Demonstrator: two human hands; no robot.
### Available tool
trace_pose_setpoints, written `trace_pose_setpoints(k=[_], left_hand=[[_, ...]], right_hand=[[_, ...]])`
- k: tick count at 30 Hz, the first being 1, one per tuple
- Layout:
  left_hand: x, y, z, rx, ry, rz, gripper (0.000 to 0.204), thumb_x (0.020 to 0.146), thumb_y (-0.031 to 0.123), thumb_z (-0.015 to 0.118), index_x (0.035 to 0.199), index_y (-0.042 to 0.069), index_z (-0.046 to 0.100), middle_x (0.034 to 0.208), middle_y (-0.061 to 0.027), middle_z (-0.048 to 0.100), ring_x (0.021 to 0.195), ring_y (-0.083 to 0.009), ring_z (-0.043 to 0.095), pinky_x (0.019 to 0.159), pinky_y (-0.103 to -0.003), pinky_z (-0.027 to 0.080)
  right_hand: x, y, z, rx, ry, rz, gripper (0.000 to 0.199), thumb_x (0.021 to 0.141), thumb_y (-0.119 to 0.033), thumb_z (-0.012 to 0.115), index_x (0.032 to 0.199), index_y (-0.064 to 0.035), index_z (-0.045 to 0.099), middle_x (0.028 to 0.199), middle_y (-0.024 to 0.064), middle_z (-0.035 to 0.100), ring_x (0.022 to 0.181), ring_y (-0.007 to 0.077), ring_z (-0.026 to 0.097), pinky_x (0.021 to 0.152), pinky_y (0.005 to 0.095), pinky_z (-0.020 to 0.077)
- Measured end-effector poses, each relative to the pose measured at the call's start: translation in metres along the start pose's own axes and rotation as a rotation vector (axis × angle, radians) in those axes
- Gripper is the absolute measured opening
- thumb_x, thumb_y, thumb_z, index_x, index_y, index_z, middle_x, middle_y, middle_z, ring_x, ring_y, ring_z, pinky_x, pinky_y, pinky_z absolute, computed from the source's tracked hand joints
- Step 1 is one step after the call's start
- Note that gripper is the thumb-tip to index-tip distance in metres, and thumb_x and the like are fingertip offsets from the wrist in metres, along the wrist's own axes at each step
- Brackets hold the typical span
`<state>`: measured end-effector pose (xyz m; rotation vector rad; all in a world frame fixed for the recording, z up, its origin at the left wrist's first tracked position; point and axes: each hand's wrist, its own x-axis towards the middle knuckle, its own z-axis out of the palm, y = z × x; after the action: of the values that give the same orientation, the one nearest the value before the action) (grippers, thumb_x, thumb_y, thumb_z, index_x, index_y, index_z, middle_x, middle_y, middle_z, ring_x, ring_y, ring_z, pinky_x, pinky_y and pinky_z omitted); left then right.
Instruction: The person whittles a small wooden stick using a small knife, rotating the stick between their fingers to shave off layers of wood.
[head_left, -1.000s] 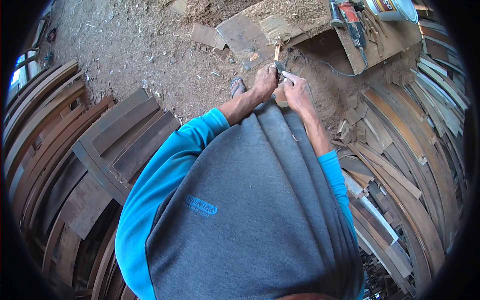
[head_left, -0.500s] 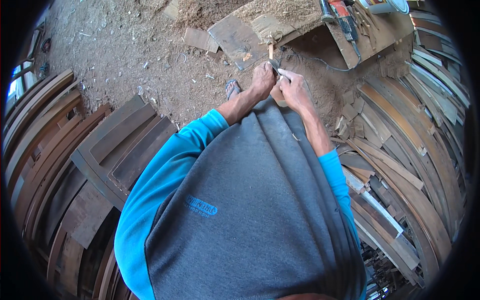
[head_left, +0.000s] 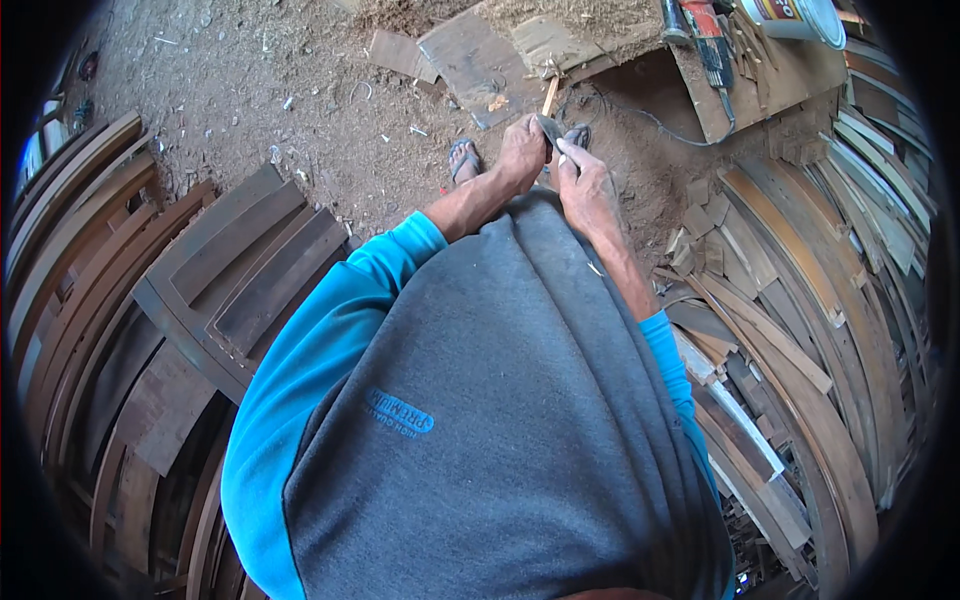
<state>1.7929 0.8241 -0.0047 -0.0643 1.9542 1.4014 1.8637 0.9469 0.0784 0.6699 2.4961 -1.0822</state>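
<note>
In front of my body, my left hand point(head_left: 524, 152) is closed, knuckles up, at one end of a dark grey flat piece point(head_left: 549, 130). My right hand point(head_left: 590, 193) pinches the other end, thumb and forefinger pointing toward the left hand. Whether the piece is a blade or an abrasive sheet I cannot make out. A narrow light wooden strip point(head_left: 550, 96) sticks out beyond the hands, its near part hidden by them. Its far end lies by the edge of a wooden board point(head_left: 545, 50).
A wooden surface point(head_left: 790, 95) at the far right bears a red and black power tool point(head_left: 710, 48) with a cord, and a white bucket point(head_left: 795, 18). Stacked curved wood stands left point(head_left: 90, 230) and right point(head_left: 850, 340). Sawdust covers the ground point(head_left: 250, 90); sandalled feet point(head_left: 463, 160) show.
Both hands have shifted slightly, the right one nearer my body. The dark piece shows more, and the wooden strip leans further right. The whole view has shifted a little.
</note>
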Motion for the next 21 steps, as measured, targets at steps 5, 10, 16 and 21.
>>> trace_pose_setpoints(k=[5, 10, 16, 21], left_hand=[[-0.008, 0.022, -0.004, -0.406, 0.007, -0.168, 0.030, 0.108, 0.023, 0.039, 0.101, 0.003, 0.059, 0.081, -0.0091, 0.063, 0.067, -0.0185, 0.061, 0.063, -0.034, 0.053], [0.003, -0.002, -0.004, -1.058, -0.162, -0.344, 0.025, 0.104, 0.020, 0.041, 0.097, 0.003, 0.059, 0.081, -0.0068, 0.058, 0.070, -0.0152, 0.058, 0.062, -0.033, 0.049], [0.000, 0.009, 0.012, -0.115, 0.012, 0.173, 0.029, 0.104, 0.023, 0.041, 0.098, 0.002, 0.059, 0.084, -0.0123, 0.058, 0.072, -0.0243, 0.058, 0.066, -0.039, 0.050], [0.002, 0.015, 0.015, 0.161, 0.077, 0.207, 0.017, 0.093, 0.013, 0.060, 0.103, -0.001, 0.062, 0.099, -0.0210, 0.062, 0.092, -0.0395, 0.062, 0.081, -0.049, 0.051]], right_hand=[[0.000, -0.018, -0.022, 0.082, -0.044, 0.014, 0.037, 0.099, -0.029, 0.056, 0.129, -0.0129, 0.071, 0.124, 0.0227, 0.070, 0.115, 0.0417, 0.066, 0.100, 0.0468, 0.0528], [0.000, -0.026, -0.029, 0.192, -0.104, 0.013, 0.038, 0.100, -0.023, 0.054, 0.128, -0.0011, 0.070, 0.124, 0.0256, 0.070, 0.118, 0.0382, 0.068, 0.101, 0.0428, 0.0521], [0.011, -0.022, -0.025, 0.133, -0.022, -0.048, 0.038, 0.100, -0.019, 0.053, 0.126, 0.0034, 0.069, 0.121, 0.0272, 0.071, 0.116, 0.0384, 0.068, 0.101, 0.0412, 0.0519], [0.017, -0.025, -0.036, 0.076, -0.061, -0.049, 0.040, 0.099, -0.020, 0.054, 0.130, -0.0005, 0.069, 0.094, 0.0171, 0.071, 0.089, 0.0250, 0.068, 0.083, 0.0370, 0.0534]])
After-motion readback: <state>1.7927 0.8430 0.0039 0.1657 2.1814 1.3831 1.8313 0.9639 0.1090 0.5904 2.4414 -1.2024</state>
